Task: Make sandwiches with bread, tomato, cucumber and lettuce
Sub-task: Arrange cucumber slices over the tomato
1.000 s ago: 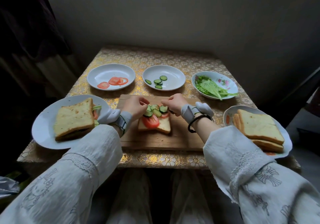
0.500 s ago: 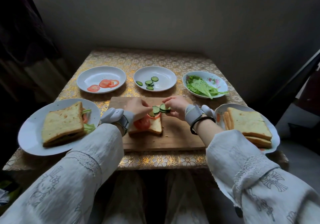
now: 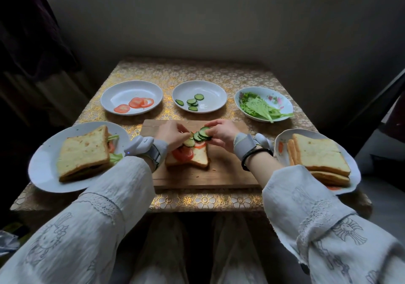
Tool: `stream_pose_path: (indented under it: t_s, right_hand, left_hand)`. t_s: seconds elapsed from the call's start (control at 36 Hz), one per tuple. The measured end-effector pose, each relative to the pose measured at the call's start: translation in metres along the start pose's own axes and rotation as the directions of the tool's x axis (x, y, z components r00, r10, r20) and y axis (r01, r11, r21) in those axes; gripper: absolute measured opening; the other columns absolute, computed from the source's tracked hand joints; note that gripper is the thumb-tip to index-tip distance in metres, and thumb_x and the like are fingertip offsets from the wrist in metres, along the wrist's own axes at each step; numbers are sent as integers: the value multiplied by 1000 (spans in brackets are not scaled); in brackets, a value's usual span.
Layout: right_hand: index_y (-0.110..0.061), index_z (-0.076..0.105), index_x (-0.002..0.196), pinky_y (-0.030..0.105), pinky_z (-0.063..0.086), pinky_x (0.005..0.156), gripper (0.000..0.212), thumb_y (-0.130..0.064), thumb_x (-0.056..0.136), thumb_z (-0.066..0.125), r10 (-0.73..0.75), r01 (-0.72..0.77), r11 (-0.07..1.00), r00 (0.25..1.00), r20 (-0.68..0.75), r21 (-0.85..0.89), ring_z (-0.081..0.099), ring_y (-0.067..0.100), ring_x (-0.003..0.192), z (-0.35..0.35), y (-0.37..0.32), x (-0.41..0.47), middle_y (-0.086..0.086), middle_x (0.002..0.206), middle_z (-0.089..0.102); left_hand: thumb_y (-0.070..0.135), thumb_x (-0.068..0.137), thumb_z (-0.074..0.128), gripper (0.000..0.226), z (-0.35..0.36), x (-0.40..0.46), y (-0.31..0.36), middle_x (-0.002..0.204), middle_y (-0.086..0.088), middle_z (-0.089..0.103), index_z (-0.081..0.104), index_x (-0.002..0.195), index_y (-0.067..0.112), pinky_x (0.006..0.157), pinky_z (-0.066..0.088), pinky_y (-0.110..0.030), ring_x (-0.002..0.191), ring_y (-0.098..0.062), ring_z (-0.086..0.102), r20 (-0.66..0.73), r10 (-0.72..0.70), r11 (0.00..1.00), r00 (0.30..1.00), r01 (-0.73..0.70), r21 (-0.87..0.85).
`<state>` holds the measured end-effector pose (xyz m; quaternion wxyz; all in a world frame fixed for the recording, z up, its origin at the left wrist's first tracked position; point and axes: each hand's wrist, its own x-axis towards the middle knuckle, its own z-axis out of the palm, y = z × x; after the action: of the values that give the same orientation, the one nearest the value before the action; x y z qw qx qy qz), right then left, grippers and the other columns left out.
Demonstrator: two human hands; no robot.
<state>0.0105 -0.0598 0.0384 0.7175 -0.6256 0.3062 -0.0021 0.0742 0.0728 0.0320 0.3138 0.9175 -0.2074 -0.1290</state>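
L hand (image 3: 172, 133) & R hand (image 3: 221, 133) both pinching cucumber slices (image 3: 200, 135) over bread (image 3: 198, 157); no legible text.

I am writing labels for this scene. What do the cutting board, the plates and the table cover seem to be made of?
The cutting board looks like unvarnished wood: brown, matte, with visible grain. The plates, such as the one holding tomato slices, seem glazed ceramic or porcelain: white and smooth with a soft sheen, though melamine is possible. The table cover appears to be plastic or vinyl with an embossed gold flower pattern, since it glints.
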Motion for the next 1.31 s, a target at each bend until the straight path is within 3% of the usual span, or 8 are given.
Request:
stream_pose_path:
  t_s: [0.08, 0.19, 0.47, 0.58, 0.75, 1.06, 1.19, 1.31]
  right_hand:
    - [-5, 58, 88, 22, 57, 52, 23, 15, 88, 47, -13, 12, 999, 1000, 6, 34, 59, 36, 116, 1, 0, 1, 27, 121, 58]
    - [-4, 57, 91, 36, 54, 82, 22, 16, 88, 47, -54, 54, 998, 999, 3, 18, 60, 33, 105, 0, 1, 4, 24, 112, 58]
    - [-13, 56, 75, 33, 55, 74, 25, 10, 84, 56, -83, 77, 983, 996, -30, -166, 61, 28, 100, 0, 9, 10, 17, 104, 60]
    - [-18, 56, 72, 24, 49, 55, 25, 5, 84, 58, -78, 54, 958, 994, -76, -283, 56, 21, 91, -3, 13, 11, 12, 98, 58]
    - [-17, 60, 76, 23, 50, 56, 19, 0, 85, 59, -114, 62, 924, 986, -117, -377, 57, 20, 88, -6, 18, 11, 9, 96, 59]
    - [-9, 69, 101, 17, 42, 57, 17, -7, 84, 63, -249, 209, 916, 965, -77, -343, 55, 16, 83, -2, 10, 1, 5, 93, 63]
    - [-18, 61, 74, 20, 41, 49, 20, -4, 87, 57, -171, 116, 884, 982, -83, -453, 56, 18, 80, 3, 13, 3, 6, 94, 62]
    - [-13, 63, 85, 34, 59, 75, 17, -1, 89, 52, -161, 59, 840, 977, -143, -539, 63, 24, 94, 2, 19, 8, 9, 103, 63]
  left_hand:
    - [33, 89, 60, 32, 2, -1, 3, 83, -5, 66, 72, 104, 7, 60, 48, -24, 67, -13, 58, 78, 15, 998, 997, -10, -63]
    - [34, 89, 61, 34, 3, -2, 5, 80, -4, 62, 73, 100, 4, 53, 39, -21, 62, -11, 49, 130, 8, 987, 992, 13, -159]
    - [34, 88, 60, 30, 5, -6, 6, 95, -12, 72, 74, 100, 10, 77, 49, -30, 80, -19, 59, 144, 33, 996, 989, -44, 78]
    - [39, 89, 56, 29, 6, -8, 8, 101, -9, 71, 75, 98, 19, 85, 36, -33, 102, -28, 60, 120, 22, 961, 993, -54, 273]
    - [43, 87, 57, 29, 10, -6, 6, 112, -7, 68, 72, 98, 21, 97, 33, -38, 114, -29, 51, 40, 45, 915, 998, -58, 399]
    - [7, 89, 45, 33, 0, -14, -15, 118, -10, 66, 72, 103, 20, 102, 42, -43, 115, -29, 55, -74, 14, 994, 997, -6, 111]
    - [-6, 84, 43, 41, -6, -25, -15, 112, -8, 69, 72, 105, 14, 101, 46, -40, 111, -23, 59, -97, 43, 998, 994, -37, 56]
    - [-6, 87, 42, 42, -7, -28, -14, 115, -5, 69, 72, 107, 14, 102, 45, -40, 113, -21, 57, -110, 78, 994, 991, -68, 91]
